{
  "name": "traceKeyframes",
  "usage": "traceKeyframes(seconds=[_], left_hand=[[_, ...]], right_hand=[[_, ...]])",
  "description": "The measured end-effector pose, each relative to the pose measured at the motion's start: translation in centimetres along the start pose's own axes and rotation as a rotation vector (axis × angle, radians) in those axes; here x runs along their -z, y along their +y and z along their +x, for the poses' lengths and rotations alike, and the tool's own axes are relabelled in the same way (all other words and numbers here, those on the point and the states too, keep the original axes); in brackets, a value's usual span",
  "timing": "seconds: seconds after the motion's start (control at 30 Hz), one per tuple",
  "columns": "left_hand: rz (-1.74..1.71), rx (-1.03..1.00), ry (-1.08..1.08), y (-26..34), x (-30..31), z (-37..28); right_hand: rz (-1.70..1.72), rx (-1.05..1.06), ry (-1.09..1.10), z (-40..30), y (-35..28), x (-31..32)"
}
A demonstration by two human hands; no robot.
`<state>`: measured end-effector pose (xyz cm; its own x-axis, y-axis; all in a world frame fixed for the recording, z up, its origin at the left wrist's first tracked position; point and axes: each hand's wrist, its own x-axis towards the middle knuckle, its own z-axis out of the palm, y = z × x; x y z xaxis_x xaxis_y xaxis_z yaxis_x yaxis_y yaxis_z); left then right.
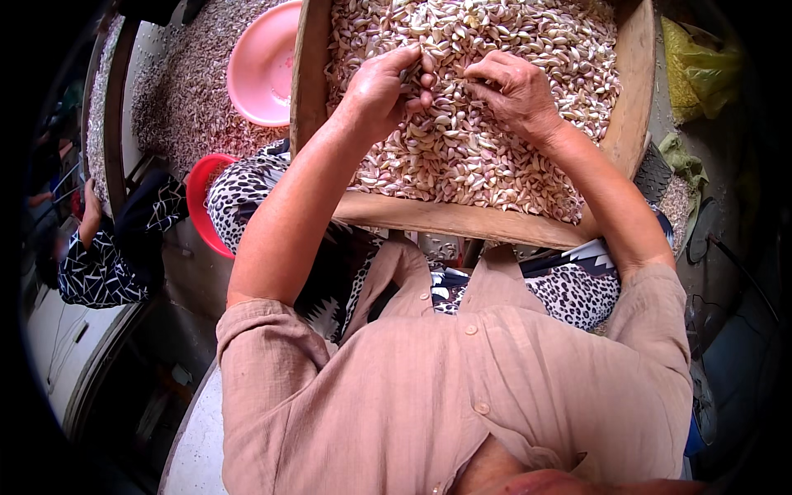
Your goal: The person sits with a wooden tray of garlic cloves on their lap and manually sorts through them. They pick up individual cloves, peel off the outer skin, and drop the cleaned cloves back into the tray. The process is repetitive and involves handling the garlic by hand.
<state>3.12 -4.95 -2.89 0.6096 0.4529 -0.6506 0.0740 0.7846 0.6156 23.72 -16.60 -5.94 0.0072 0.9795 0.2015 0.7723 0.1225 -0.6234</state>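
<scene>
A wooden tray (458, 219) lies before me, holding a thick layer of unpeeled garlic cloves (470, 167). Above the cloves, left of the tray's middle, my left hand (387, 83) is curled with its fingers bent inward; something small and dark, perhaps a tool, shows between thumb and fingers, too hidden to name. My right hand (516, 93) is a short way to the right, thumb and forefinger brought together low over the cloves. Whether a clove is pinched between them cannot be made out. The two hands do not touch.
Left of the tray are a pink plastic basin (257, 68) and a red basin (201, 204), near a large spread of cloves (179, 105). Another person (105, 266) in patterned clothing is at the far left. A yellow bag (693, 74) stands right of the tray.
</scene>
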Motion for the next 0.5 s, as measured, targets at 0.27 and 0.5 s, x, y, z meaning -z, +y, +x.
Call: traceKeyframes(seconds=[0.27, 0.5], left_hand=[[0.009, 0.087, -0.069, -1.6, -1.3, -0.1], [-0.052, 0.101, -0.175, -1.0, 0.4, 0.3]], right_hand=[[0.593, -0.097, -0.050, 1.7, -4.4, 3.5], [0.465, -0.313, 0.061, 0.5, -0.8, 8.4]])
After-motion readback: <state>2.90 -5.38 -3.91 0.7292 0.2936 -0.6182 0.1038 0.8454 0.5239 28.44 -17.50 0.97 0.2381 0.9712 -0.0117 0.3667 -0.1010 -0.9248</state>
